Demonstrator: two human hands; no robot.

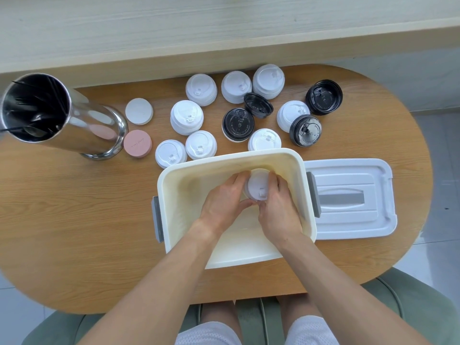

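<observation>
Down inside the cream bin (181, 195), near its far wall, both hands clamp one white lid (257, 186): the left hand (224, 202) curls round its left side, the right hand (278, 207) round its right. It is round, with a raised rim and a small flip tab on top. Beyond the bin on the worktop (74, 220) stand eight more white lids (186, 117) and four black lids (237, 124), one tilted. Two coasters (139, 111), one steel canister (74, 120), and one bin cover (348, 175) just right of the bin. Bare wood lies left of the bin, whose near wall sits close to the worktop's near edge.
</observation>
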